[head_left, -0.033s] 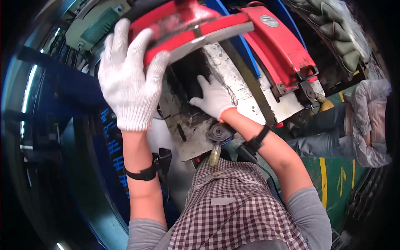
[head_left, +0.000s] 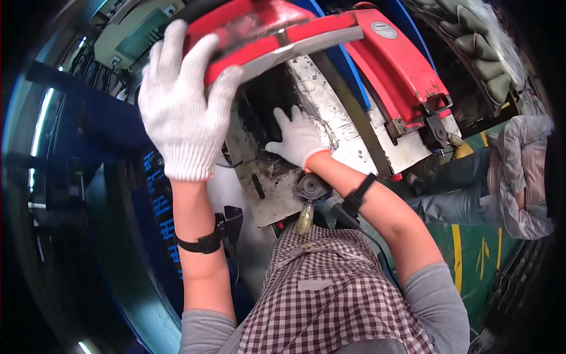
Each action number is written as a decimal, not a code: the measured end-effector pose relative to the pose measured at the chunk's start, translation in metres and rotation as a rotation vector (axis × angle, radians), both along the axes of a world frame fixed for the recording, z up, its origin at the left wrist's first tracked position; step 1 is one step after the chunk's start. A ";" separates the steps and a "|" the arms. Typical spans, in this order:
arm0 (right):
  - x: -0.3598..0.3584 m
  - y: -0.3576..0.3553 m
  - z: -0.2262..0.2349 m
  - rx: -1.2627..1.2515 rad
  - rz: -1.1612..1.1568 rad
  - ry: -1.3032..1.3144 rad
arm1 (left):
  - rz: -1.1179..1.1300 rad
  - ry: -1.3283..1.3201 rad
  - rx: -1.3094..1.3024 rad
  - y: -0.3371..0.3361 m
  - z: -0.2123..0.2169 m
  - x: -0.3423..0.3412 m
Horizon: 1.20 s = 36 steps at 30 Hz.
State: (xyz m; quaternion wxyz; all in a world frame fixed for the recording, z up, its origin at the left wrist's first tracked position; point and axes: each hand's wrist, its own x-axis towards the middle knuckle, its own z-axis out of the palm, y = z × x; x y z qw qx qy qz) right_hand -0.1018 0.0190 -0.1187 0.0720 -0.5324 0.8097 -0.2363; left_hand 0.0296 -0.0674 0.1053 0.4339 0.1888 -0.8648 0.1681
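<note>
Head view. Both hands are in white knit gloves. Left hand: raised, back of the glove toward the camera, fingers and thumb spread apart. It overlaps the left end of a curved red cover with a pale lower edge; fingertip contact cannot be told from this angle. The cover lies across the upper part of the view, above the gap between the two hands.

Right hand: lower and farther right, fingers spread, thumb out to the left, orange band at the glove's cuff. It is over a black area beside a worn, stained metal plate; whether it presses on the surface cannot be told.

Just below the right wrist: a round dark fitting with a yellowish wrapped handle pointing toward the wearer's checked apron. Each forearm carries a black strap, left and right.

To the right, a second red cover bears an oval pale label. A blue panel stands between the two covers. Upper right: a row of olive-green items. Right edge: another person, well apart from both hands, near a green floor with yellow lines.
</note>
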 end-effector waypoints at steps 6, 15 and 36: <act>-0.023 -0.032 -0.013 -0.004 -0.047 -0.256 | -0.078 0.015 0.119 -0.002 -0.015 0.029; -0.042 0.103 0.005 -0.334 -0.197 -2.291 | -0.211 0.830 1.233 0.097 -0.173 0.077; 0.030 0.155 0.020 -0.209 0.248 -3.122 | -0.367 0.976 2.109 0.105 -0.200 0.070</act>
